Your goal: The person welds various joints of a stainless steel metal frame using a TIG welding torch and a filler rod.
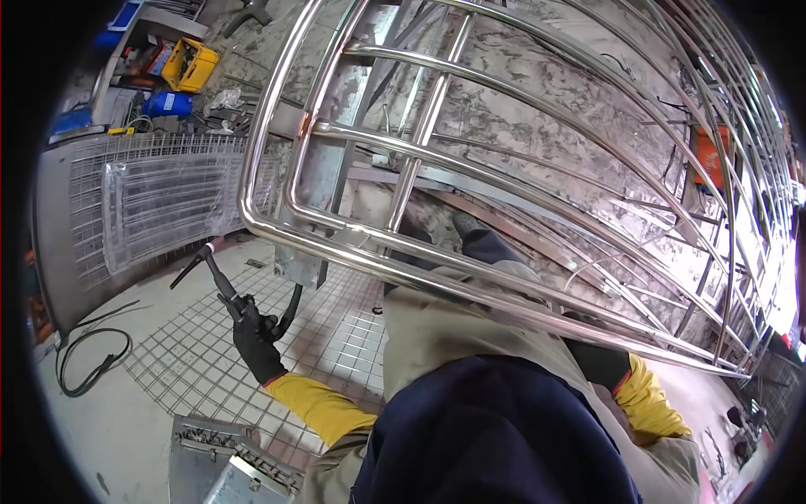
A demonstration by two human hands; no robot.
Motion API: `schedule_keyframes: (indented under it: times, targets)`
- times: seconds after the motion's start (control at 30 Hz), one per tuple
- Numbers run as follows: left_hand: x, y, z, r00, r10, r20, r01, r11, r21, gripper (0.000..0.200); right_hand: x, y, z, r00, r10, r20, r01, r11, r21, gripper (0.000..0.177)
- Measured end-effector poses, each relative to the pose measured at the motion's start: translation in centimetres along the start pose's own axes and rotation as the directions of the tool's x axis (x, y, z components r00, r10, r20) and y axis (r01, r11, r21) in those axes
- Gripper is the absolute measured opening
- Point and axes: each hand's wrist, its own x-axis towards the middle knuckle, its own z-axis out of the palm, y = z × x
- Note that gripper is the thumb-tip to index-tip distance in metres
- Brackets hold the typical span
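Note:
My left hand [257,336], in a black glove with a yellow cuff, is closed around a welding torch [220,277]. The torch points up and left, its tip near the mesh sheets, and a black cable hangs from it. Across my lap rests a shiny railing of bent metal tubes [378,265], with a heat-tinted joint near its upper left corner. My right hand [598,359], also black-gloved, is at the lower tube on the right. That tube covers most of it, so I cannot make out its fingers.
Wire mesh [201,344] lies on the floor, and plastic-wrapped mesh panels [168,202] lean at left. A black cable loop [92,361] lies on the floor. Near the bottom is a metal box [252,483]. A yellow crate [190,65] stands upper left, an orange object [712,157] right.

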Motion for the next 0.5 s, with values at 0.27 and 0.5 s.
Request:
schedule_keyframes:
  times: [0.27, 0.5]
  targets:
    - [2.3, 0.4, 1.2, 0.994, 0.07, 0.081, -0.073, 0.997, 0.039, 0.046, 1.0, -1.9, -5.1, 1.0, -0.018, -0.013, 0.018, 1.0, 0.023, 0.056]
    - [-1.5, 1.6, 4.2, 0.956, 0.199, 0.216, -0.132, 0.948, -0.291, 0.039, 0.4, -4.9, -9.6, 0.995, -0.056, -0.079, 0.056, 0.998, 0.002, 0.056]
